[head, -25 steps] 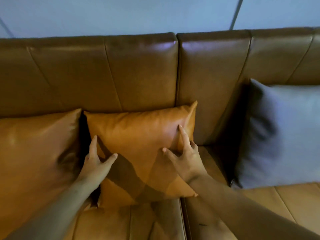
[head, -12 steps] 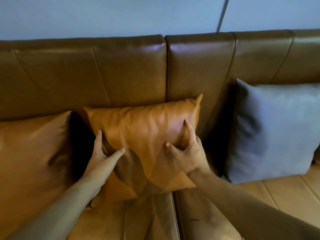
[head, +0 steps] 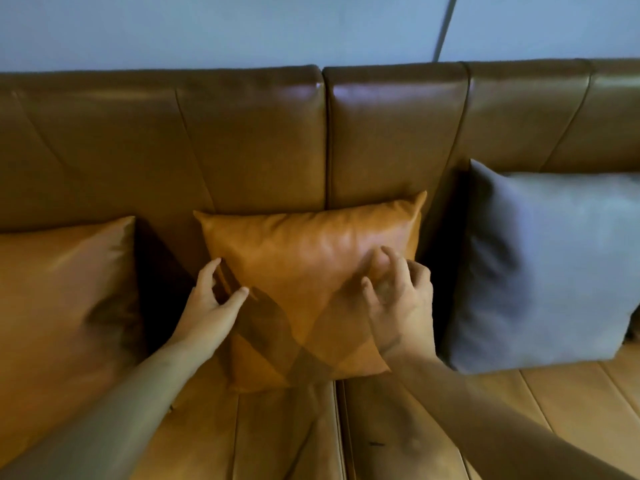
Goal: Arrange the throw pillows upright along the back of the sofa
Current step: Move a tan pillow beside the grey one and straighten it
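An orange leather pillow (head: 304, 271) stands upright against the back of the brown leather sofa (head: 249, 140), over the seam between two cushions. My left hand (head: 211, 306) is at its left edge, fingers spread, thumb tip on the pillow's front. My right hand (head: 401, 299) hovers at its right side with the fingers curled and apart, barely touching the surface. A larger tan leather pillow (head: 65, 299) leans against the back on the left. A grey fabric pillow (head: 550, 268) stands upright on the right.
A dark gap separates the orange pillow from each neighbour. The sofa seat (head: 284, 434) runs along the bottom of the view. A pale wall (head: 242, 29) rises behind the sofa back.
The orange pillow has been pushed back and stands straighter against the sofa. My right fingers have curled and lifted from pressing on it. My left fingers have loosened at the edge.
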